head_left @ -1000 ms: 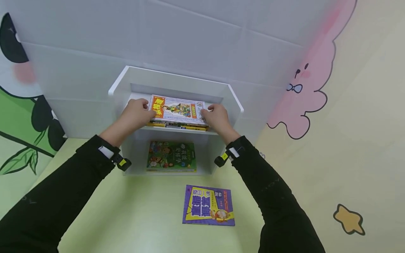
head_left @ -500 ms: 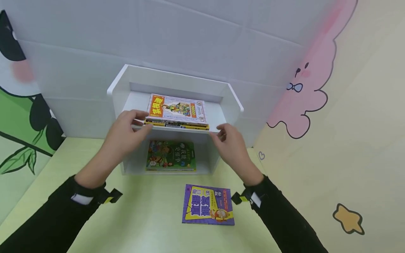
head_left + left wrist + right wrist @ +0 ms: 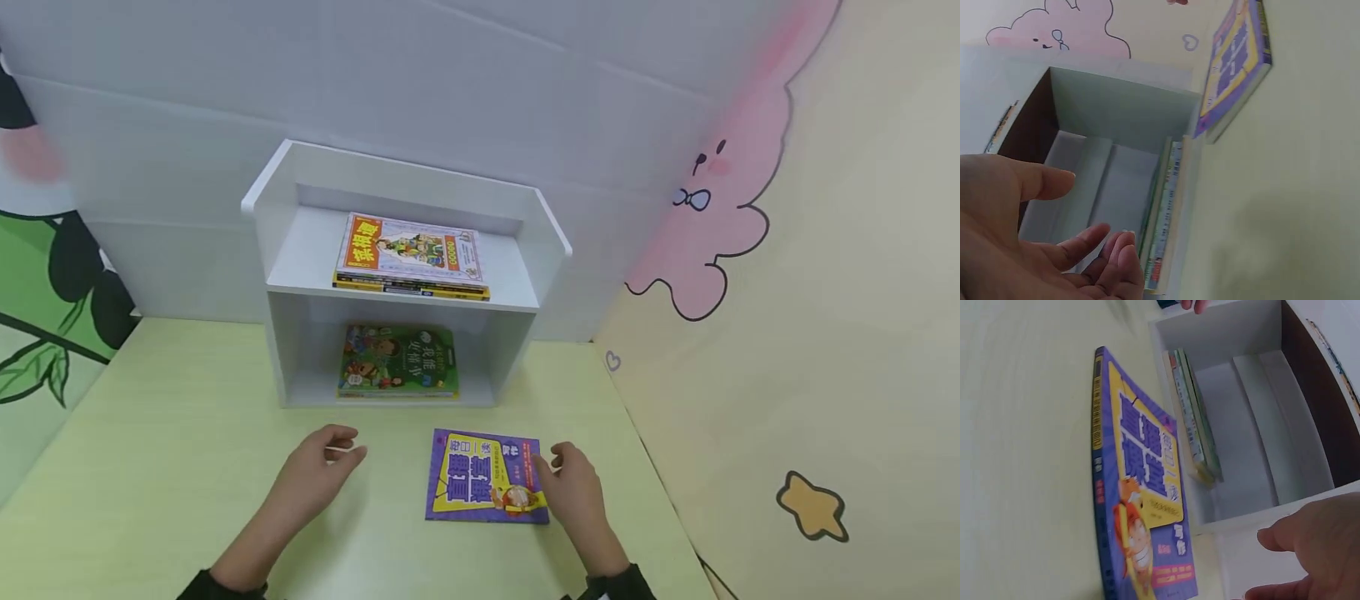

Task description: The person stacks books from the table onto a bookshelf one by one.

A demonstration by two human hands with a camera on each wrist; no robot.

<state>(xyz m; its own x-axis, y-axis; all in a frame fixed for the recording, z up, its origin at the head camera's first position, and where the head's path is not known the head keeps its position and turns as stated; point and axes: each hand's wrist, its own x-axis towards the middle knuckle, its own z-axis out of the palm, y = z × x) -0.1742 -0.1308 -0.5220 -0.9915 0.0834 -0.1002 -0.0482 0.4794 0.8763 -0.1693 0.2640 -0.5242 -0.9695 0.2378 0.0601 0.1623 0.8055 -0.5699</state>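
A purple and yellow book (image 3: 480, 479) lies flat on the pale green table, in front of a small white two-tier shelf (image 3: 510, 268). My right hand (image 3: 576, 496) hovers by the book's right edge, its thumb overlapping the cover in the head view. In the right wrist view, thumb and fingers are spread beside the book with nothing between them. My left hand (image 3: 317, 468) is over the table left of the book, fingers loosely bent and holding nothing. On the upper tier sits a short stack of books (image 3: 408, 248); a green book (image 3: 397, 360) lies on others in the lower compartment.
The shelf stands against a grey-white wall (image 3: 420, 83) at the back of the table (image 3: 202, 450). To the right rises a cream wall (image 3: 825, 350) with a pink cartoon bear and a star. A panda picture (image 3: 45, 275) is at the left.
Both hands have left the stack on the upper tier and come down and back toward the table. The right one is now beside the purple book. The books have stayed in place.
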